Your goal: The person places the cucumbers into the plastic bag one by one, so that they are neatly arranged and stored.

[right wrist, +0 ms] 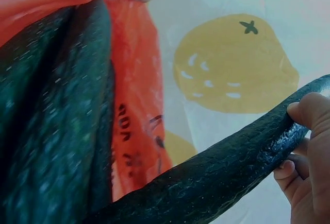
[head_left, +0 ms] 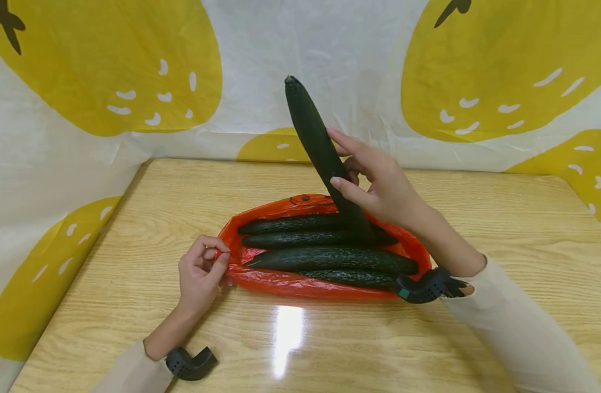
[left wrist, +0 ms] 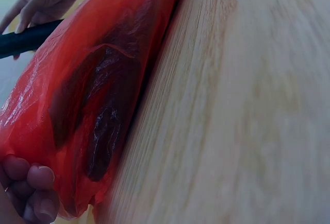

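Observation:
Tilted up over the bag is a long dark green cucumber [head_left: 312, 131], which my right hand [head_left: 379, 180] grips around its middle between thumb and fingers. Its lower end overlaps the open mouth of a red plastic bag [head_left: 280, 283]. Several more cucumbers [head_left: 329, 259] lie side by side in that bag. At the bag's left end, my left hand [head_left: 202, 270] pinches the rim. Through the thin red plastic [left wrist: 46, 90] in the left wrist view, dark cucumber shapes show. Black print marks the bag's side [right wrist: 136, 105] in the right wrist view.
The bag rests on a light wood-grain table [head_left: 133, 245]. Behind and to the left hangs a white cloth [head_left: 305, 43] with large yellow fruit prints. Black wrist devices [head_left: 192, 364] sit at both cuffs.

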A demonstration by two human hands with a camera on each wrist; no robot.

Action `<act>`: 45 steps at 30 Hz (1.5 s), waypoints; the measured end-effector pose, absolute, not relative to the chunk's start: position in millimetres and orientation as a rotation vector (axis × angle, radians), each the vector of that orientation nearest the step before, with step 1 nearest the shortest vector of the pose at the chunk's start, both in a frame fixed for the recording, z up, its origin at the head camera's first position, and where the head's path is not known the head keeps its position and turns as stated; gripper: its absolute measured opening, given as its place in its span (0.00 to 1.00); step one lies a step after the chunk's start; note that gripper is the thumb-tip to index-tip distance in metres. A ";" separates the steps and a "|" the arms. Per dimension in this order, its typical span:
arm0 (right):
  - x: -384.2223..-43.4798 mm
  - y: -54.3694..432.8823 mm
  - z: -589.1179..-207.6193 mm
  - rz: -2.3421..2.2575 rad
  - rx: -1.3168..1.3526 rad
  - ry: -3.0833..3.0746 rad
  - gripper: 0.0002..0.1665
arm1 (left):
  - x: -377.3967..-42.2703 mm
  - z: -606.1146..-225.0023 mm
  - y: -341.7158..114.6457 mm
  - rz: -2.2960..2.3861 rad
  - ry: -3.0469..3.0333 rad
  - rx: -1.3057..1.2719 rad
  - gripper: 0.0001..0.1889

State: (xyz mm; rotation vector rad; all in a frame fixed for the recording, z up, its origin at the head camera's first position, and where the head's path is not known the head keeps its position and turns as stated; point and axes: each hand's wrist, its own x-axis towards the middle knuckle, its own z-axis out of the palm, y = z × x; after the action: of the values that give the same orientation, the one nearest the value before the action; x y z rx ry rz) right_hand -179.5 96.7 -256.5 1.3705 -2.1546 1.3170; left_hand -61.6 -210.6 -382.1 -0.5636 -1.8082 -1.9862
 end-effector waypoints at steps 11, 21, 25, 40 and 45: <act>-177.8 100.2 -267.7 1.085 1.484 -2.241 0.42 | -60.0 -380.7 -212.8 -1.988 -1.807 -0.556 0.06; -170.4 92.9 -271.6 0.969 1.725 -2.266 0.41 | -60.5 -380.7 -210.7 -1.994 -1.815 -0.539 0.06; -166.9 92.6 -273.7 0.897 1.768 -2.386 0.37 | -60.6 -380.0 -210.3 -1.991 -1.818 -0.531 0.06; -162.3 86.8 -284.5 0.803 1.836 -2.556 0.34 | -59.9 -380.2 -210.2 -1.994 -1.808 -0.548 0.06; -164.0 85.4 -287.3 0.829 1.839 -2.523 0.34 | -59.9 -379.8 -210.8 -1.993 -1.804 -0.546 0.06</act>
State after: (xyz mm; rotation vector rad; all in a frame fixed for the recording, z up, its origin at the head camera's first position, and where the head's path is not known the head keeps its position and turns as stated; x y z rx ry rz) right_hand -164.0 85.4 -287.3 1.8385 -2.5231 0.8287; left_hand -59.9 -210.8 -379.8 -0.5455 -1.8037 -1.9933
